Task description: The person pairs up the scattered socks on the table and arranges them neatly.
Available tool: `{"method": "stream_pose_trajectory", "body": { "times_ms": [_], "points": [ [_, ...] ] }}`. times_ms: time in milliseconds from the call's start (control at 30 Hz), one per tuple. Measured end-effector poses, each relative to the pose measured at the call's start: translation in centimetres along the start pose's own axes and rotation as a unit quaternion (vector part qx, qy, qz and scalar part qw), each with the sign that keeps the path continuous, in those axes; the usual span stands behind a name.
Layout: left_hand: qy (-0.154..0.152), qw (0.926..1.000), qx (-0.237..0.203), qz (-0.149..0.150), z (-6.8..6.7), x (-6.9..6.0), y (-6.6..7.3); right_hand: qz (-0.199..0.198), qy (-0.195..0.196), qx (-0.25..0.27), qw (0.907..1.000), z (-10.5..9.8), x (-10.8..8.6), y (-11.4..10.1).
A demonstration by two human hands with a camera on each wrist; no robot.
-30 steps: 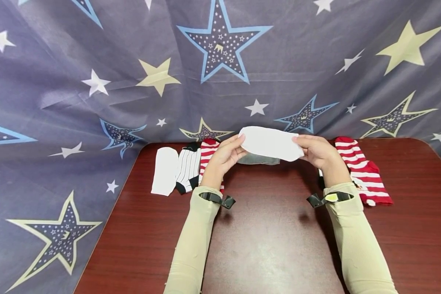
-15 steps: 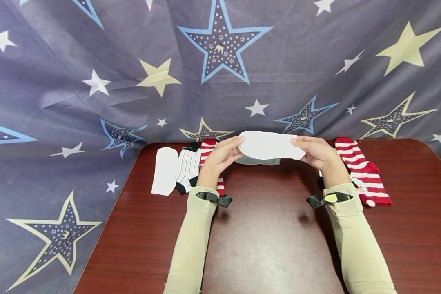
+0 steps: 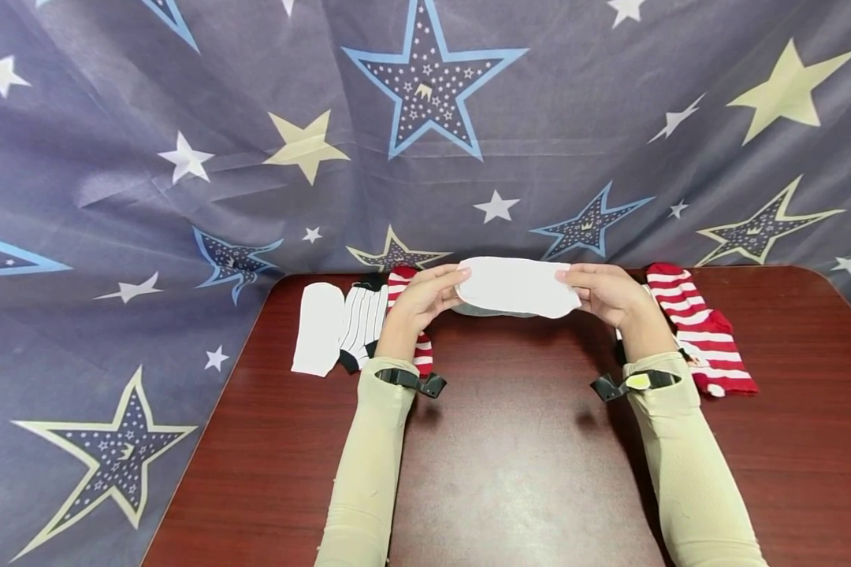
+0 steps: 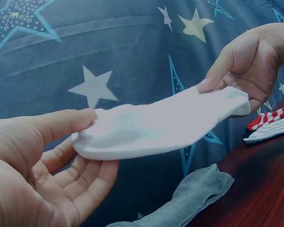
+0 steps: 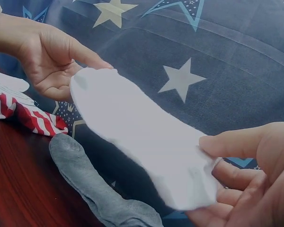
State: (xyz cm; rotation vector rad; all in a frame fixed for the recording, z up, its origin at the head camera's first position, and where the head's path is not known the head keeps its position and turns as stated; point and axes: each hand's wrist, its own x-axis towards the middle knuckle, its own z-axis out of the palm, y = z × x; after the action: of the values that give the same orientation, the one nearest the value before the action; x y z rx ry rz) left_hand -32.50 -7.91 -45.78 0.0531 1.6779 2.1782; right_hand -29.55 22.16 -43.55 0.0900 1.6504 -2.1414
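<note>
The short white knit-fabric sock (image 3: 516, 287) should handle as light, soft and floppy, best held by its two ends. The left hand (image 3: 429, 299) pinches the rounded end, the right hand (image 3: 610, 295) the opposite one, keeping it level just right of the head view's centre, above the far edge of the red-brown wooden counter (image 3: 510, 465). Faint ribbing shows up close; glare probably hides finer texture.

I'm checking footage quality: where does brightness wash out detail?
Head view: pale glare on the red-brown wood-grain table, the held white fabric sock nearly featureless; left wrist view: faint ribbing shows on it; right wrist view: its middle looks flat white.
</note>
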Motion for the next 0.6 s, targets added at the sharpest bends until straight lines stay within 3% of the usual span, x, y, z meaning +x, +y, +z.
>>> {"method": "stream_pose_trajectory", "body": {
  "times_ms": [267,600],
  "points": [
    [0.013,0.9994,0.026,-0.017,-0.58,0.08,-0.26,0.005,0.002,-0.002,1.0000,-0.09,0.12,0.22],
    [0.050,0.9937,0.087,-0.050,-0.49,-0.37,0.27,-0.007,0.024,-0.057,0.9980,0.24,0.02,0.19]
  ]
}}
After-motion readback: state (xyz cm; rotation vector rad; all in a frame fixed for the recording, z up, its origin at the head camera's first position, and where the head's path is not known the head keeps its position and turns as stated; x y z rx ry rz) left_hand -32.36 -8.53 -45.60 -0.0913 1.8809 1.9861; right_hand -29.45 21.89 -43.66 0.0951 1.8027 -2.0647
